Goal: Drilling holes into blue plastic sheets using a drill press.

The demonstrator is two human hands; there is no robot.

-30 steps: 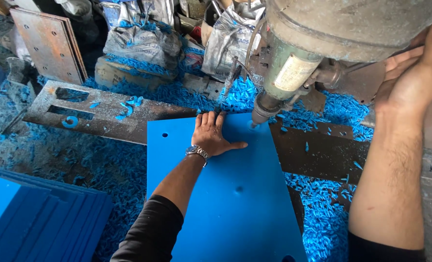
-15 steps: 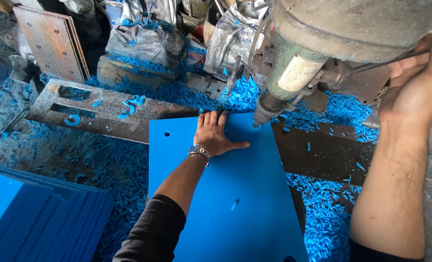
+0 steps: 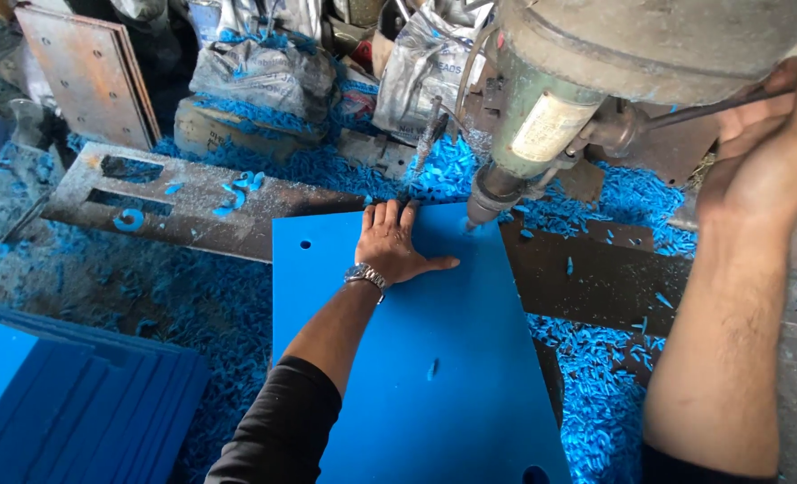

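Observation:
My left hand (image 3: 394, 244) lies flat, fingers spread, on a blue plastic sheet (image 3: 416, 376) near its far edge; a watch is on the wrist. The sheet rests on a rusty metal table (image 3: 595, 278) and has small holes near its corners. A drill press head (image 3: 551, 116) hangs over the sheet's far right corner, its bit tip touching the sheet by my thumb. My right hand (image 3: 770, 152) is raised at the right, gripping the thin metal feed lever (image 3: 685, 115) of the drill press.
Blue plastic shavings (image 3: 192, 296) cover the floor and table. A stack of blue sheets (image 3: 67, 403) lies at the lower left. A slotted steel plate (image 3: 174, 202) sits beyond the sheet. Sacks (image 3: 264, 67) and a rusty drilled plate (image 3: 89, 72) stand at the back.
The drill head has come down a little onto the sheet's far right corner. My left hand stays pressed on the sheet, my right hand stays on the lever.

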